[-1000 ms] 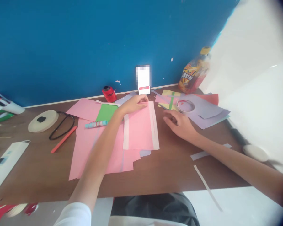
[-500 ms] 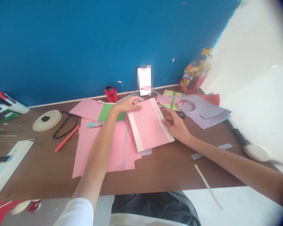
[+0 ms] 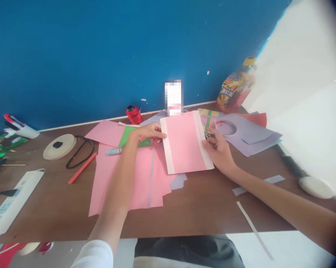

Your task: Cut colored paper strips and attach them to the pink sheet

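Left of the card (image 3: 186, 143): pink sheets (image 3: 140, 182), showing past its near left corner, with the green sheet (image 3: 125, 134) farther back and the blue tube (image 3: 113, 151) lying on the pink
Farther left of the card: red stick (image 3: 82, 168), white disc (image 3: 52, 151), power strip (image 3: 17, 203)
Behind the card: phone (image 3: 173, 98), with the red roll (image 3: 133, 114) off to its left
Right of the card: tape (image 3: 235, 131) on purple sheets (image 3: 253, 136), bottle (image 3: 235, 91) behind them
Near right of the card: thin strip (image 3: 254, 230), crossing the edge of the desk (image 3: 201, 208)
In the way: left forearm over the pink sheets and one end of the tube
Hard to make out: phone screen, pixelated; yellow paper, partly behind the card; fingers behind the card, out of sight; whether the card's near edge touches anything, cannot tell
Card's lie: between the hands, over the desk, long axis from wall to person, near end swung slightly right, white bands down both long edges
Left hand (image 3: 151, 132): pinching the card's left edge, upper part
Right hand (image 3: 216, 149): gripping the card's right edge, thumb on the near face
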Available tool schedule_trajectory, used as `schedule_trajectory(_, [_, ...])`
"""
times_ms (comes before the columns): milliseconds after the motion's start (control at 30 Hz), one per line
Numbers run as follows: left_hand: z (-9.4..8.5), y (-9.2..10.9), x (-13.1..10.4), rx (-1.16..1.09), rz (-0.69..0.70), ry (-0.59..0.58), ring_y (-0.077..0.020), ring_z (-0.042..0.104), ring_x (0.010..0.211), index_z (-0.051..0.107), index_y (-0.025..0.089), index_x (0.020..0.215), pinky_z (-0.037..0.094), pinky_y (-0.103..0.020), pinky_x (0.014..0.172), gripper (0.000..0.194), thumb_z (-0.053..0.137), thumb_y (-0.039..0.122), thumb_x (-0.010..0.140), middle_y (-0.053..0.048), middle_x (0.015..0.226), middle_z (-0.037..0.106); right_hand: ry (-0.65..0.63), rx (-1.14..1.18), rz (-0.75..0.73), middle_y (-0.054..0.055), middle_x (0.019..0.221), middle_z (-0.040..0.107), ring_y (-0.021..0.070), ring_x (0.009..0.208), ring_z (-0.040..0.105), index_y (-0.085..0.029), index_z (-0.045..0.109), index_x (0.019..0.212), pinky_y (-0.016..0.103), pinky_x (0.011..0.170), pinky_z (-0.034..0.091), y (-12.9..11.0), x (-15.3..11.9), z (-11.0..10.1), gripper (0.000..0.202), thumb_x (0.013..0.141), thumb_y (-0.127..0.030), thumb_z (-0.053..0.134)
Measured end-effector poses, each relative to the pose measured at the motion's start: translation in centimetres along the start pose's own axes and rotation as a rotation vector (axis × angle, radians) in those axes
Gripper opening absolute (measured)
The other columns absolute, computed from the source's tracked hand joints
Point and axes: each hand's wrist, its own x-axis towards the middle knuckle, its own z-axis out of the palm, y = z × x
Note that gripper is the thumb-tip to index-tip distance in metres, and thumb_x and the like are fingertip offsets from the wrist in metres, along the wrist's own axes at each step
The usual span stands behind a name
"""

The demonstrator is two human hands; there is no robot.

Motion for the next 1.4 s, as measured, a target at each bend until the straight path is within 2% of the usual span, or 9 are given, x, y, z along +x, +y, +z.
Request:
schedule_trajectory(167, [0.1,0.3,0.3,0.176,-0.099,-0.135,-0.0114,0.055,0.052,0.073,0.012,0.069,0.038,-0.022,0.046,0.033,0.076,0.045,0.067,-0.005,0.059,0.065,-0.021,-0.033,-0.062,-0.006,0.065,0.043,0.0131,0.056,0.042,-0.022,0.041,0.136,0.028,0.056,0.040,0.3,0.1,-0.2,0.047,0.092,-0.035,0.049])
schedule_trajectory(333, [0.2,0.2,0.3,0.175,-0.057,-0.185,-0.0112,0.055,0.052,0.071,0.012,0.063,0.040,-0.023,0.049,0.031,0.076,0.043,0.067,-0.006,0.061,0.066,-0.135,-0.023,-0.002,-0.005,0.063,0.053,0.0139,0.053,0.047,-0.023,0.040,0.136,0.027,0.053,0.040,-0.1,0.0,-0.7,0.047,0.091,-0.037,0.049])
schedule_trajectory(533, [0.1,-0.7,0.4,0.110,-0.148,-0.197,-0.0098,0.054,0.049,0.070,0.012,0.063,0.035,-0.021,0.044,0.028,0.079,0.039,0.064,-0.006,0.059,0.067,0.031,-0.336,-0.107,-0.007,0.052,0.047,0.0155,0.047,0.046,-0.022,0.053,0.119,0.031,0.056,0.042,-0.4,-0.1,-1.5,0.031,0.091,-0.033,0.046])
schedule_trajectory(667, [0.7,0.1,0.5,0.153,-0.273,-0.281,-0.0132,0.060,0.052,0.070,0.012,0.065,0.030,-0.020,0.042,0.029,0.080,0.039,0.062,-0.008,0.059,0.068,0.106,-0.483,-0.312,0.001,0.071,0.062,0.0169,0.059,0.056,-0.020,0.055,0.116,0.031,0.063,0.046,-0.8,-0.2,-1.3,0.027,0.093,-0.029,0.044])
schedule_trajectory(833, [1.9,1.3,1.2,0.287,-0.334,-0.318,-0.0124,0.058,0.046,0.066,0.013,0.058,0.022,-0.020,0.039,0.029,0.078,0.039,0.062,-0.006,0.054,0.065,-0.091,-0.458,-0.524,0.006,0.095,0.067,0.0163,0.078,0.062,-0.023,0.059,0.102,0.028,0.065,0.047,-2.0,0.0,0.5,0.021,0.090,-0.016,0.043])
schedule_trajectory(1000, [3.5,2.2,2.1,0.298,-0.396,-0.360,-0.0139,0.054,0.042,0.068,0.014,0.058,0.033,-0.023,0.038,0.034,0.082,0.044,0.058,-0.008,0.054,0.066,-0.232,-0.440,-0.360,0.005,0.097,0.067,0.0175,0.082,0.063,-0.020,0.055,0.113,0.028,0.065,0.046,-2.1,2.0,3.4,0.032,0.083,-0.011,0.046])
schedule_trajectory(1133, [3.7,2.2,2.2,0.232,-0.375,-0.405,-0.0174,0.063,0.052,0.070,0.015,0.070,0.044,-0.025,0.045,0.036,0.079,0.049,0.061,-0.008,0.062,0.070,-0.271,-0.452,-0.323,0.009,0.102,0.066,0.0213,0.095,0.061,-0.015,0.053,0.117,0.033,0.080,0.046,-1.2,3.8,5.1,0.038,0.080,-0.008,0.045])
schedule_trajectory(1233, [2.7,1.3,2.2,0.218,-0.338,-0.327,-0.0155,0.063,0.051,0.065,0.015,0.073,0.045,-0.025,0.046,0.039,0.073,0.053,0.067,-0.008,0.069,0.071,-0.306,-0.567,-0.393,0.010,0.106,0.066,0.0239,0.102,0.059,-0.017,0.057,0.111,0.034,0.082,0.044,-0.7,4.5,5.3,0.034,0.081,-0.007,0.043])
schedule_trajectory(1400, [1.5,-0.2,2.6,0.298,-0.051,0.035,-0.0109,0.056,0.052,0.062,0.017,0.081,0.039,-0.022,0.047,0.028,0.070,0.042,0.070,-0.001,0.066,0.063,-0.392,-0.680,-0.419,0.005,0.100,0.070,0.0221,0.090,0.063,-0.025,0.058,0.111,0.029,0.067,0.041,-1.3,5.4,5.0,0.037,0.083,-0.008,0.043])
